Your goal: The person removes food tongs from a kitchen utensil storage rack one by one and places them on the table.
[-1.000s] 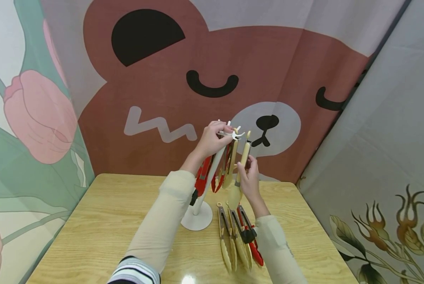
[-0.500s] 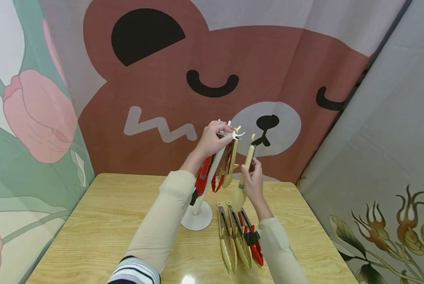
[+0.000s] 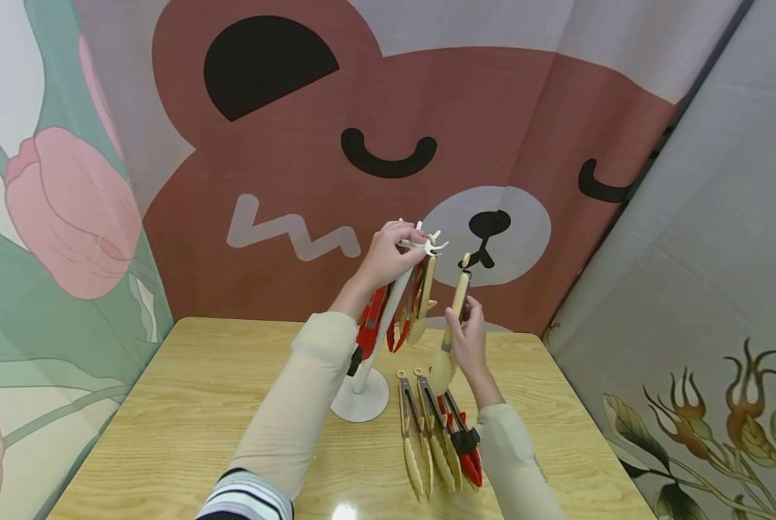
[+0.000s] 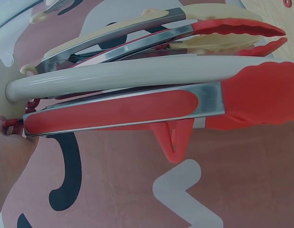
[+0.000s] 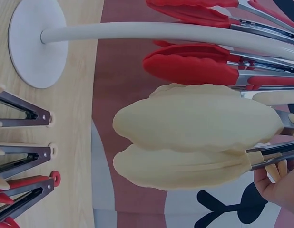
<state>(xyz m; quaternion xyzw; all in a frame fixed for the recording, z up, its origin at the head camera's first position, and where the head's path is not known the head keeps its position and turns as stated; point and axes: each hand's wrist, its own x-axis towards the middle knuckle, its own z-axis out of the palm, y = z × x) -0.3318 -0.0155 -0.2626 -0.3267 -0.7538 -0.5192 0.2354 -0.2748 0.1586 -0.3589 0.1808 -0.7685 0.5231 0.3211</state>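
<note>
Mid-frame, my left grip (image 3: pixel 386 254) holds the white stand (image 3: pixel 388 318), my right grip (image 3: pixel 468 339) cream tongs (image 3: pixel 459 296): apparently a transfer step, next requiring steady handling.

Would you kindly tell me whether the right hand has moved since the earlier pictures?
Yes; in the head view, the right hand, holding cream tongs, has shifted right and slightly down, away from the unmoved white stand.

In the head view, the near corners of the table (image 3: pixel 232 404) are cut off. The left hand (image 3: pixel 390 254) hides part of the white stand (image 3: pixel 397 297) and hanging red tongs (image 3: pixel 372 325). Beige tongs (image 3: pixel 458 300), partly covered by the right hand (image 3: pixel 469 339), overlap red-tipped tongs (image 3: pixel 471 464) nearest the table's right edge.
</note>
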